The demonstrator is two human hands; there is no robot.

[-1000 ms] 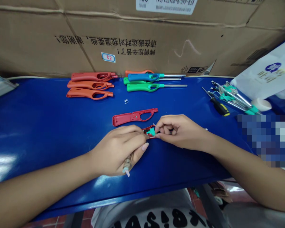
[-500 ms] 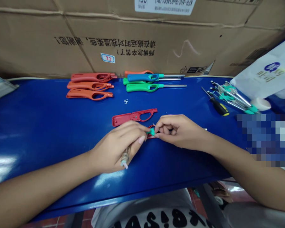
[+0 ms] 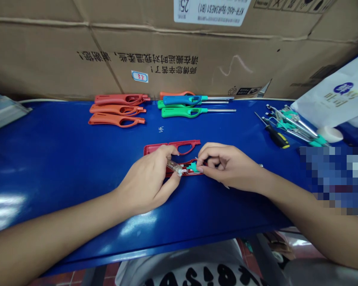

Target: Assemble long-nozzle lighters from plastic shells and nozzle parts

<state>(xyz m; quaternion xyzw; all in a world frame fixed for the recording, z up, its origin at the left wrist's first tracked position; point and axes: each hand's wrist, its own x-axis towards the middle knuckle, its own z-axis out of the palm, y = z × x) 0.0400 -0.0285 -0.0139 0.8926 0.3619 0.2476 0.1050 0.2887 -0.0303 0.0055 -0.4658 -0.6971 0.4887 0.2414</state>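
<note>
My left hand (image 3: 150, 180) is closed on a small translucent lighter fuel tank (image 3: 173, 166), its pale valve end pointing right. Under the tank lies a red lighter half-shell (image 3: 185, 173), partly hidden by my hands. A green trigger (image 3: 193, 167) sits in that half-shell beside a thin bent wire. My right hand (image 3: 222, 163) has its thumb and index finger pinched at the trigger's right side; what exactly they grip is mostly hidden. Just behind my hands lies the other red half-shell (image 3: 179, 147), its left part covered by my left fingers.
Red and orange lighter handles (image 3: 117, 120) lie back left. Finished-looking lighters with metal tubes (image 3: 181, 113) lie right of them. Small white pins (image 3: 160, 129) sit mid-table. A screwdriver (image 3: 277, 136) and a pile of metal tubes (image 3: 298, 124) are at right. A cardboard box (image 3: 137, 43) walls the back.
My left hand has brought the fuel tank up from its palm to its fingertips, its valve end now toward the green trigger. My right hand stays at the trigger. The view shifted slightly.
</note>
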